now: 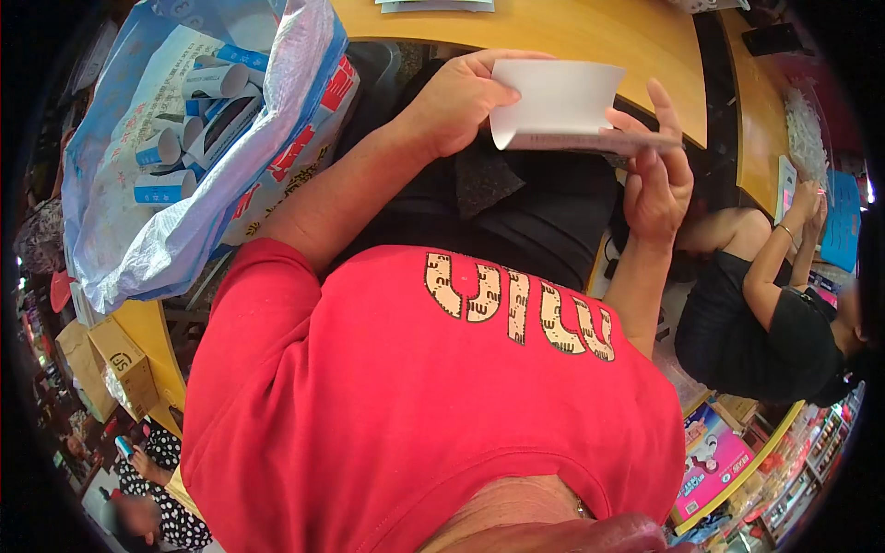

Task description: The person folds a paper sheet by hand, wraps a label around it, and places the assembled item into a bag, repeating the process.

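Observation:
A thin sheet of white card [558,92], bent lengthwise into a trough, is held up in front of me over my lap. My left hand [461,100] grips its left end, the thumb on the white inner face and the fingers behind. At the right end my right hand [656,180] has the lower flap between its fingers, one finger pointing up. To my left stands a large woven plastic bag [318,101], its mouth wide. Inside lie several blue-and-white card sleeves [214,81], some with hollow ends showing.
A yellow wooden table [553,28] lies ahead, with papers [438,5] at its far edge. On the right sits a person in black [784,304] holding a blue sheet [840,221]. Cardboard boxes [124,369] and another person [161,479] are at lower left.

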The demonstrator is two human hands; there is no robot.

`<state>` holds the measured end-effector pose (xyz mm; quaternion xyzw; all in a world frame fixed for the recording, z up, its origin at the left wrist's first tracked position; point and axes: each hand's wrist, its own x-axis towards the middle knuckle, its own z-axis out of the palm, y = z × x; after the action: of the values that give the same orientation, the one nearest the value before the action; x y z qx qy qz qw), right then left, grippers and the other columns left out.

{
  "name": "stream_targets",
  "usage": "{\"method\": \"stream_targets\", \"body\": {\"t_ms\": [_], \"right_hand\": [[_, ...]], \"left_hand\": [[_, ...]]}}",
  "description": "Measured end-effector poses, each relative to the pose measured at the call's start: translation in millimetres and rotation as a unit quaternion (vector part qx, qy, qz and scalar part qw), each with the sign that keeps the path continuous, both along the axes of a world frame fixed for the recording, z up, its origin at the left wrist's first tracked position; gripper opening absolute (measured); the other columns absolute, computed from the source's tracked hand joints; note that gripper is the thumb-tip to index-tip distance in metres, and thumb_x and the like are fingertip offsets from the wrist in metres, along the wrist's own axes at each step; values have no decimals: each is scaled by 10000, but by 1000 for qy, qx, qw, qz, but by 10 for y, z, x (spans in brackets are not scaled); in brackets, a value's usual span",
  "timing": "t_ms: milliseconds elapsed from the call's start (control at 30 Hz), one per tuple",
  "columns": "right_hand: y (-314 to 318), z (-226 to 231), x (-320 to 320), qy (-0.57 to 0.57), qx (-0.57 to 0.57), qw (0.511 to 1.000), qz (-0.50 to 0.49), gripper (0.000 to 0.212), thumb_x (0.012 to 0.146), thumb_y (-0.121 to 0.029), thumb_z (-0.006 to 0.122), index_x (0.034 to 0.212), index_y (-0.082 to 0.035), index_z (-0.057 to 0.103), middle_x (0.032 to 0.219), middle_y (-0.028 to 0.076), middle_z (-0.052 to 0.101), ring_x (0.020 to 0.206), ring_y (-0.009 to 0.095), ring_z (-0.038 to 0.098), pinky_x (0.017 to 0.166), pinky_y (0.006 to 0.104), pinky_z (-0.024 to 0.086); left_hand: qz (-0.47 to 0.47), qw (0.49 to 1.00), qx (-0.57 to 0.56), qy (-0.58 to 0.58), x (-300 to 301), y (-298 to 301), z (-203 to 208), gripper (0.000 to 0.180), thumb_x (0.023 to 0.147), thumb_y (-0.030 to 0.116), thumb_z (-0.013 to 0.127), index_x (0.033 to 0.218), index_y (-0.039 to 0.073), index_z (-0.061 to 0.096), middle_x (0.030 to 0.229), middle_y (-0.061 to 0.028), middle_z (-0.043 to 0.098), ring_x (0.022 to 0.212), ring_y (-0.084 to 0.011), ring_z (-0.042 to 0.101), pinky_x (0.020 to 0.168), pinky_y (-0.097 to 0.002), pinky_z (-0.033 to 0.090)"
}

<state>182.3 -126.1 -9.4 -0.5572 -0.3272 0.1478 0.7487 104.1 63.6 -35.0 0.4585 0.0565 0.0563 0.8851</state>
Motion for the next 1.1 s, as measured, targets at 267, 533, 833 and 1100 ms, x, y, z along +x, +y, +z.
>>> {"method": "stream_targets", "body": {"t_ms": [267, 533, 833, 1100], "right_hand": [[-12, -151, 120, 106, 40, 994, 4, 159, 795, -41, 498, 909, 56, 549, 1101, 146, 471, 953, 183, 484, 819, 289, 386], [-39, -55, 119, -150, 21, 986, 65, 118, 705, -67, 550, 692, 50, 556, 992, 170, 515, 891, 226, 514, 804, 310, 371], [114, -102, 34, -137, 39, 989, 39, 78, 717, -46, 575, 691, 22, 545, 1189, 167, 392, 1020, 226, 435, 865, 315, 323], [208, -168, 52, -69, 41, 991, -103, 131, 791, -35, 477, 849, 51, 557, 1184, 127, 393, 1034, 199, 421, 891, 309, 311]], "left_hand": [[16, 938, 338, -71, -122, 79, -5, 289, 778, -37, 440, 1056, -5, 511, 1005, -65, 551, 914, -124, 516, 820, -231, 396], [-205, 949, -164, 172, -270, 281, 50, 649, 833, 522, 259, 879, -52, 560, 732, -151, 606, 578, -180, 605, 341, -206, 440], [-89, 991, -81, 63, -86, -7, -18, 321, 862, 217, 411, 1089, -8, 436, 998, -138, 544, 842, -136, 582, 327, -133, 356], [-8, 993, 109, 43, -63, -36, 13, 188, 849, 149, 427, 957, 34, 528, 746, -56, 591, 405, -34, 427, 307, -142, 276]]}}
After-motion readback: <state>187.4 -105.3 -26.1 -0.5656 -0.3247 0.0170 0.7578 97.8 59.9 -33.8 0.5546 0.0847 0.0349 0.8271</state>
